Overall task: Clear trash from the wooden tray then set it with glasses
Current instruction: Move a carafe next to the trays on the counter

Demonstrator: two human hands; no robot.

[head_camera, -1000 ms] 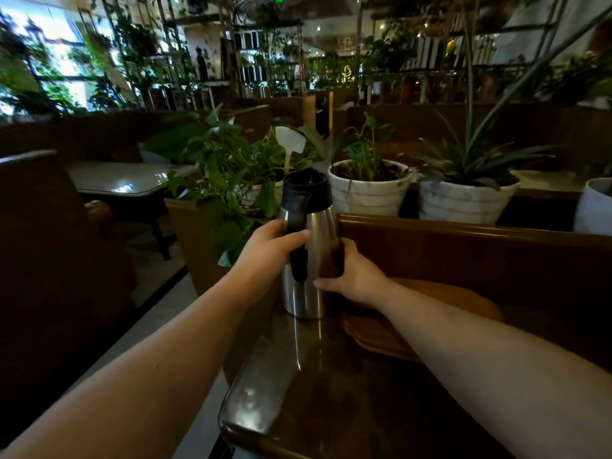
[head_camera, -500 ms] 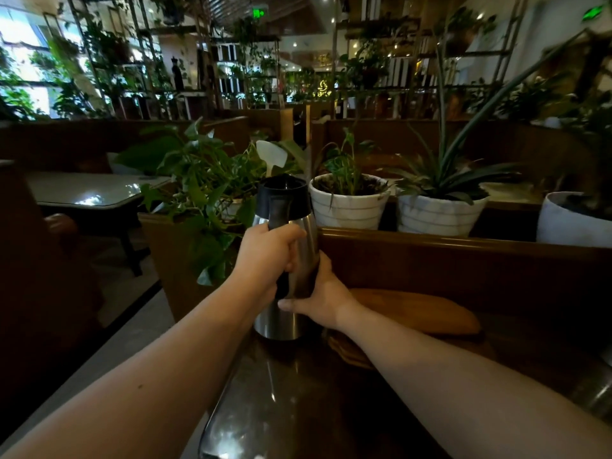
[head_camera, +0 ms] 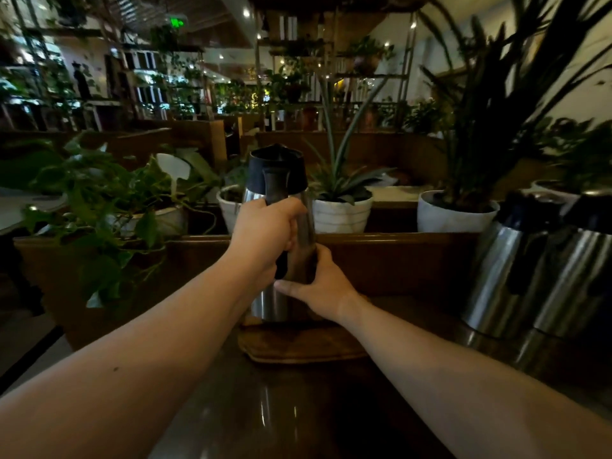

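Left hand grips the steel carafe handle, right hand clasps its body, wooden tray at 6 o'clock.

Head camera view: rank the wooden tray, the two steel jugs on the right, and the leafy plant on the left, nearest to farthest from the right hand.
1. Wooden tray: directly beneath the right hand, nearest.
2. Two steel jugs: standing at the table's right side.
3. Leafy plant: far left, beyond the table edge, farthest.

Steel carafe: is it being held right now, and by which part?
Yes. The left hand grips the steel carafe by its black handle; the right hand steadies its lower body, over the wooden tray.
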